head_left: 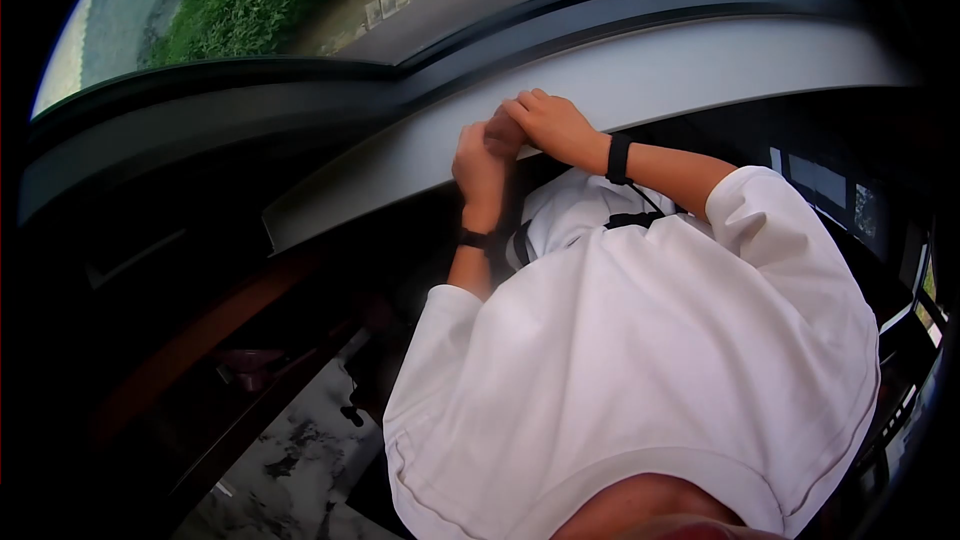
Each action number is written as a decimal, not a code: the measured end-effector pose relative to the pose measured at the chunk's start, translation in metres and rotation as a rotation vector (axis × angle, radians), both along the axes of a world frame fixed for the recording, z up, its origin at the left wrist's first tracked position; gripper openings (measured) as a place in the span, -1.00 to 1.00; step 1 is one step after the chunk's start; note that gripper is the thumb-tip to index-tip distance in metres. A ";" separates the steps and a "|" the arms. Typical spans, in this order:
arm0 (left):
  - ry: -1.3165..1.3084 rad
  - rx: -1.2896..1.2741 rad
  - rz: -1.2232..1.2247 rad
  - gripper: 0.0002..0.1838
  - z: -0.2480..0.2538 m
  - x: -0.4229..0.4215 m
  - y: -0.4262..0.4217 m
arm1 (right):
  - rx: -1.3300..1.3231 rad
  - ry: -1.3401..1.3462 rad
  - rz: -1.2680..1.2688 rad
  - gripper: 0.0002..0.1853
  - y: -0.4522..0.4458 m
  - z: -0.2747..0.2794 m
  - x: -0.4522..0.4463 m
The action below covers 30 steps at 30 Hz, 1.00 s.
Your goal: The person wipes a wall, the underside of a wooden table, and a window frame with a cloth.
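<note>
Both hands meet over the front part of a pale window sill [690, 70]. Between them is a small reddish-brown, rounded thing [504, 134], blurred and partly covered, so its kind does not show. My left hand [480, 166] is closed around its lower left side, with a dark band on the wrist. From the right, my right hand [560, 127] reaches over its top with bent fingers; a black strap [619, 157] circles that wrist. The fingertips of both hands are partly hidden.
A dark window frame [420, 80] runs behind the sill, with green bushes [265, 0] outside. Below left are a brown wooden edge [220, 325], a dim pinkish object [250, 362] and a marbled floor [290, 460]. A dark glossy surface with reflections lies right.
</note>
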State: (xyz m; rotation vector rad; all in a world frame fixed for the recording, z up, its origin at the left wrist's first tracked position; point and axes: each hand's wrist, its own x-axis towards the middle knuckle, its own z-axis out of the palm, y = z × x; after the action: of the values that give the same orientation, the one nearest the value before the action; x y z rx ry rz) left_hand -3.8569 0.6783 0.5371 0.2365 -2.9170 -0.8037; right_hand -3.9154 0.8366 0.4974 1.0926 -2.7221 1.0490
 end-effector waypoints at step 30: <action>0.001 0.175 -0.100 -0.79 -0.018 0.014 -0.117 | 0.109 -0.130 -0.074 -0.46 -0.096 0.007 0.025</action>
State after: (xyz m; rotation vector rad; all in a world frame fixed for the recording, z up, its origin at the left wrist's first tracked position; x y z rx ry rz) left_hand -3.8425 0.5612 0.5190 0.1050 -2.8783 -1.0758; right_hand -3.8907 0.7410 0.5039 0.9596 -2.9285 1.0056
